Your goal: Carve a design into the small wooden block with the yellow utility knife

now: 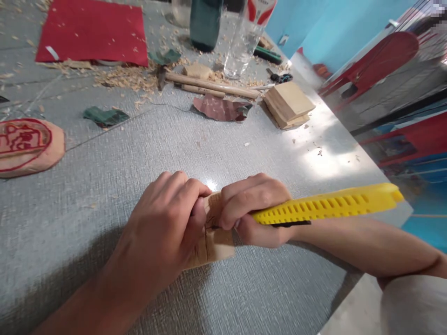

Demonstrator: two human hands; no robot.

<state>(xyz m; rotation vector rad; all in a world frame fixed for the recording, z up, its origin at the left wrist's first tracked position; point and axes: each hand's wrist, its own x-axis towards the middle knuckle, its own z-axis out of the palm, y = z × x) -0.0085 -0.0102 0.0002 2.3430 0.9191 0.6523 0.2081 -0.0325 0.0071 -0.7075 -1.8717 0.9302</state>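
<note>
A small pale block of wood (220, 246) lies on the grey table near its front, with cut or drawn lines across its top. My left hand (167, 214) is closed round the block's left side, its thumb pressed on top. In my right hand (256, 204) is a yellow utility knife (331, 204), its ribbed handle pointing off to the right. The fingers of that hand rest against the block's right part and hide the blade.
Beyond my hands lie sandpaper scraps (221, 108), a hammer (213, 85), stacked wood blocks (289, 103) and wood shavings (129, 77). A clear glass (239, 56) and a dark bottle (206, 25) stand behind. A carved wooden piece (52, 146) is at left, red sheet (94, 32) farther back.
</note>
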